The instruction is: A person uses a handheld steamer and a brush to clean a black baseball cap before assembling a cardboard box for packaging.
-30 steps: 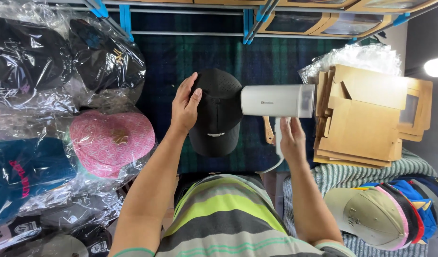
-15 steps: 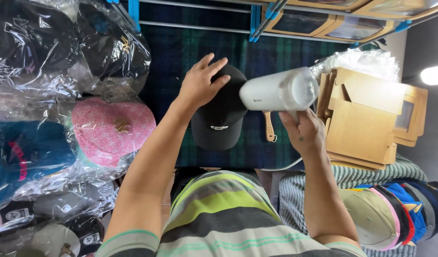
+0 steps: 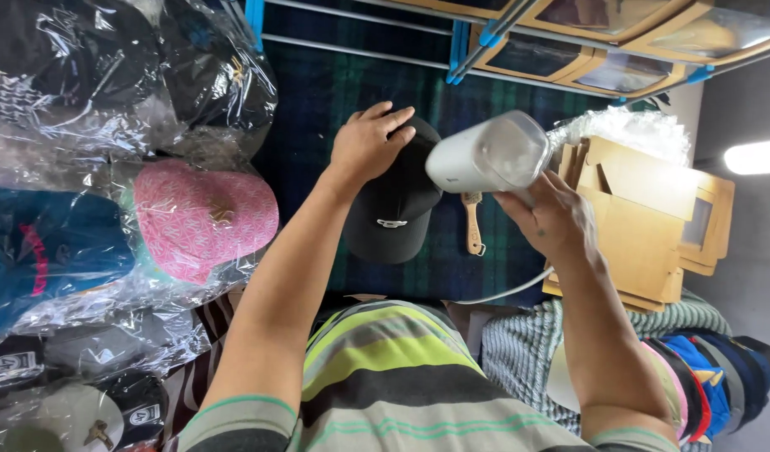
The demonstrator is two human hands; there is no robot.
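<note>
Left hand (image 3: 370,144) rests fingers spread on black cap (image 3: 391,209) (lying on plaid cloth (image 3: 318,92)); right hand (image 3: 550,219) apparently clenched around white steamer (image 3: 488,155), just beside cap.

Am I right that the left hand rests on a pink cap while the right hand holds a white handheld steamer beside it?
Not quite. In the head view the left hand rests on a black cap; the pink cap lies apart, wrapped in plastic. The right hand does hold the white handheld steamer.

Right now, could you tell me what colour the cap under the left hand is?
Black, in the head view: the cap under the left hand.
</note>
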